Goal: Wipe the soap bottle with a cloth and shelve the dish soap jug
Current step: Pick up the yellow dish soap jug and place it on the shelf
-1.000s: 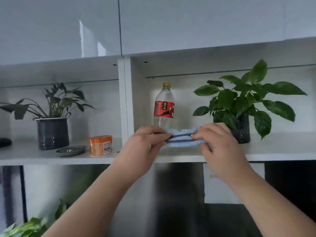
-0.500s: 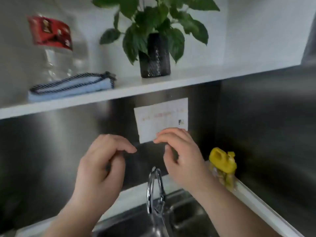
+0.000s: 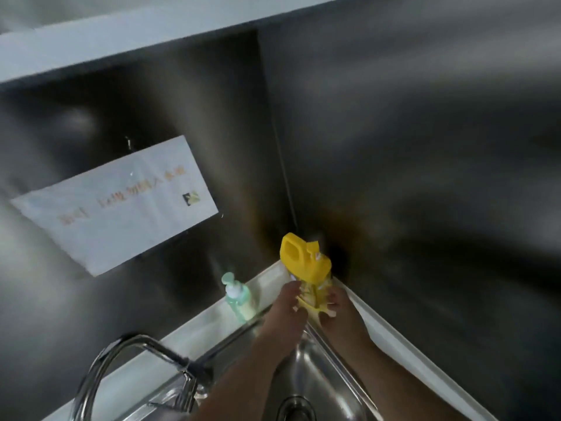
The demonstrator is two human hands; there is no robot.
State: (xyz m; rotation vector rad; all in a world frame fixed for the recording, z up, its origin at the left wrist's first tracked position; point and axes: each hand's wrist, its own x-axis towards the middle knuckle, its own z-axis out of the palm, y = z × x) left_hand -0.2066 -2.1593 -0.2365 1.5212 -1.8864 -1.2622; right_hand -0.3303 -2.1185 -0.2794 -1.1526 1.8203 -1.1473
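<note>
**Both hands on the yellow jug in the sink corner**

Nearest the camera lies the steel sink (image 3: 315, 378), its dark drain at the bottom edge of the view, with the curved chrome faucet (image 3: 127, 357) arching at near left. Two bare forearms reach away from the viewer over the basin. The left hand (image 3: 288, 308) presses against the left side of the dish soap jug (image 3: 305, 264), and the right hand (image 3: 332, 311) cups its right side, fingers spread around the lower body, so the jug is grasped between both hands. The jug stands upright in the far right corner of the pale counter (image 3: 209, 320) rim, its long axis vertical, with the yellow handle and cap end pointing up and slightly toward the far wall. Whether its base touches the counter cannot be told, as the hands cover it. Just left of the jug, apart from it, the green soap bottle (image 3: 239, 299) stands upright on the rim, pump head on top. Beyond, a white paper notice (image 3: 121, 205) is stuck on the steel back wall, and a pale shelf (image 3: 121, 34) edge crosses the top.
</note>
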